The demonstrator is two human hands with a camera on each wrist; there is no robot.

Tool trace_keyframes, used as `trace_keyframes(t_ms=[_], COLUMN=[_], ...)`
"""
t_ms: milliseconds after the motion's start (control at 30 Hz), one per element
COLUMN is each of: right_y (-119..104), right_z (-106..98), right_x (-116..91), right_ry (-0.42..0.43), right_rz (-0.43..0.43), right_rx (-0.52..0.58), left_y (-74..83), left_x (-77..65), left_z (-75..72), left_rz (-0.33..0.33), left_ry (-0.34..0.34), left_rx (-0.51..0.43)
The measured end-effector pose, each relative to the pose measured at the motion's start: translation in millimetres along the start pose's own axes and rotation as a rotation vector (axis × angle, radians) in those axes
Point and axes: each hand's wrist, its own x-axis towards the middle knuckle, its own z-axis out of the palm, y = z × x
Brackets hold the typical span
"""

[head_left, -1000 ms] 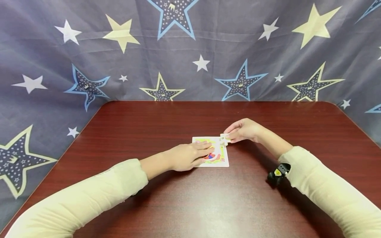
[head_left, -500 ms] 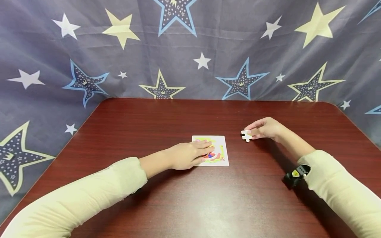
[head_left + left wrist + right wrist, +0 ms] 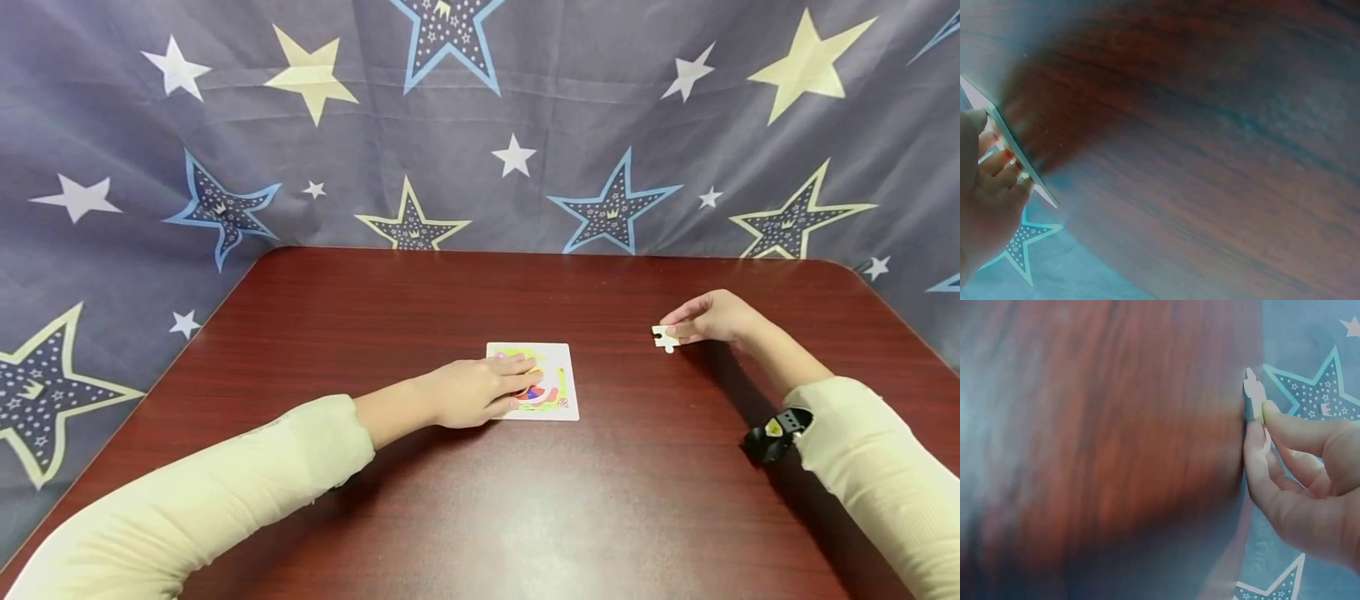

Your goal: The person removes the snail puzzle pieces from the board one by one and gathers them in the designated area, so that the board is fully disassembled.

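Observation:
A square puzzle board (image 3: 551, 358) with a white border and a colourful picture lies near the middle of the table. My left hand (image 3: 476, 392) rests flat on its left part, fingers straight, covering much of the picture. In the left wrist view the fingers (image 3: 999, 169) lie over the board's edge (image 3: 1019, 150). Off to the right, my right hand (image 3: 712, 318) pinches a small white jigsaw piece (image 3: 663, 337) between thumb and fingers. The right wrist view has the jigsaw piece (image 3: 1254, 394) edge-on at the fingertips, partly hidden by them.
The dark red wooden table (image 3: 375, 300) runs back to a grey curtain (image 3: 480, 125) printed with stars. A black wrist device (image 3: 772, 437) hangs under the right sleeve (image 3: 862, 467), close over the table.
My right hand has carried the jigsaw piece from the board's upper right corner rightward across the table. The left hand has stayed on the board.

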Motion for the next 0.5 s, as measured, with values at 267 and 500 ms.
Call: trace_keyframes(t_ms=[267, 500], right_y=[-1.9, -3.4], right_z=[-0.7, 2.2], right_x=[-2.1, -5.3], right_ry=[0.048, 0.076], right_rz=[-0.007, -0.001], right_rx=[-0.087, -0.141], left_y=[-0.6, -1.3], left_x=[-0.5, -0.8], left_z=[0.4, 1.5], left_rz=[0.001, 0.003], left_ry=[0.002, 0.013], left_rx=[0.004, 0.000])
